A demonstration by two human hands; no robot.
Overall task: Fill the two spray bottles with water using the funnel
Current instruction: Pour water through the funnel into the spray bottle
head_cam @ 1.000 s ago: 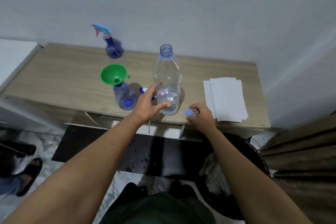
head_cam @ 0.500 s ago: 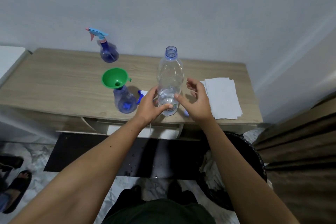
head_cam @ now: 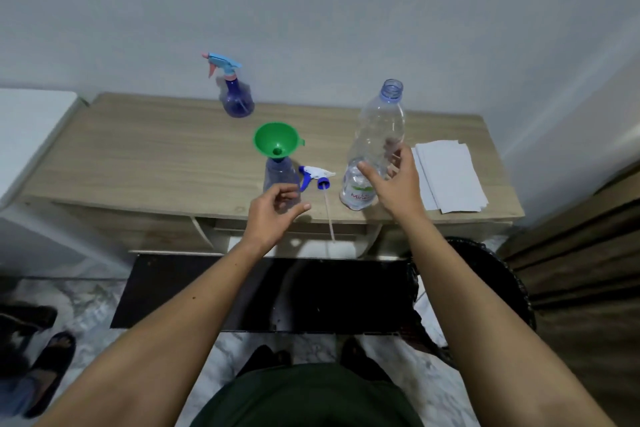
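On the wooden table (head_cam: 138,156) stands the near spray bottle (head_cam: 278,173), blue-tinted and headless, with the green funnel (head_cam: 276,140) seated in its neck. Its detached spray head (head_cam: 317,175) lies just to the right, its tube hanging over the table's front edge. The second spray bottle (head_cam: 237,104), sprayer on, stands at the back by the wall. My right hand (head_cam: 398,184) grips the clear uncapped water bottle (head_cam: 379,128), which leans slightly and holds a little water at the bottom. My left hand (head_cam: 273,211) hovers empty, fingers apart, in front of the near spray bottle's base.
White paper sheets (head_cam: 450,180) lie at the table's right end. A black bin (head_cam: 491,274) stands on the floor below them. A white unit (head_cam: 27,121) adjoins the table's left side. Another person's sandalled feet (head_cam: 45,354) are at the lower left.
My left hand let go of the water bottle and moved left toward the near spray bottle. My right hand left the blue cap and took hold of the water bottle.
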